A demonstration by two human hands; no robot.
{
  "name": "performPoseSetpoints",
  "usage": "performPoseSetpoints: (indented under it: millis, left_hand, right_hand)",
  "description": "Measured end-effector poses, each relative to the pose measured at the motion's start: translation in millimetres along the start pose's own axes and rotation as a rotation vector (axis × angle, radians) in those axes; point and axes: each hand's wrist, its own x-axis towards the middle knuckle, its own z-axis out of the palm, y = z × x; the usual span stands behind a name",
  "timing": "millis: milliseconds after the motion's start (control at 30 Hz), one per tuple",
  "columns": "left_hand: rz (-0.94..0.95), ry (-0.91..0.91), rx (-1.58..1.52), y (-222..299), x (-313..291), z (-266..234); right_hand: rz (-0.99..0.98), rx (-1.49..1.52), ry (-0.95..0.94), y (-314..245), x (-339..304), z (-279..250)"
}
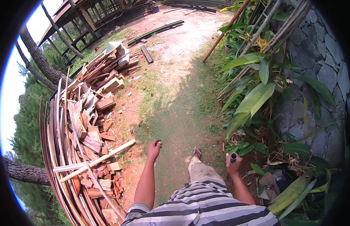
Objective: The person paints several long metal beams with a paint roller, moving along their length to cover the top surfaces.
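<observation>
My right hand (234, 168) is closed round a dark cylinder (233, 157), whose round end with a pale rim points up. The rest of it is hidden by the fist, so its kind cannot be told. My left hand (154, 150) hangs ahead of my body with its fingers curled in. Something small may be between its fingertips, too small to make out. One sandalled foot (197, 152) is forward on the path between the two hands.
A heap of scrap timber (94, 128) lines the left side, and a pale pole (103, 159) juts toward the path. On the right are broad-leaved plants (254, 100) and a stone wall (306, 49). A short plank (146, 54) lies ahead, before an open-sided building (90, 19).
</observation>
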Motion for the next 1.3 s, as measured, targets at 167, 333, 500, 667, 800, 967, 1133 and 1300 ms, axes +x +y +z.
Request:
performPoseSetpoints:
  millis: [167, 333, 500, 667, 800, 967, 1133, 1300]
  left_hand:
    - [-0.302, 0.12, 0.153, -44, 117, -79]
    - [-0.712, 0.435, -0.32, -97, 135, -142]
    - [-1.203, 0.586, -0.39, -101, 181, -187]
    - [-1.204, 0.862, -0.738, -32, 397, -217]
    - [-0.911, 0.492, -0.512, 85, 705, -208]
    - [-0.315, 0.198, -0.325, 348, 1121, -186]
    - [0.138, 0.033, -0.125, 578, 1362, -87]
    - [0.058, -0.128, 0.178, 600, 1507, -45]
  right_hand:
    - [0.244, -0.051, -0.176, -26, 157, 130]
    - [0.419, -0.144, -0.314, 61, 262, 217]
    - [0.582, -0.425, -0.189, 133, 393, 300]
    - [0.741, -0.578, -0.221, 109, 591, 405]
    - [0.671, -0.614, -0.131, 96, 747, 478]
    - [0.629, -0.408, -0.119, 61, 939, 593]
    - [0.61, -0.357, -0.026, 107, 1093, 680]
    - [0.47, -0.477, 0.107, 201, 1236, 744]
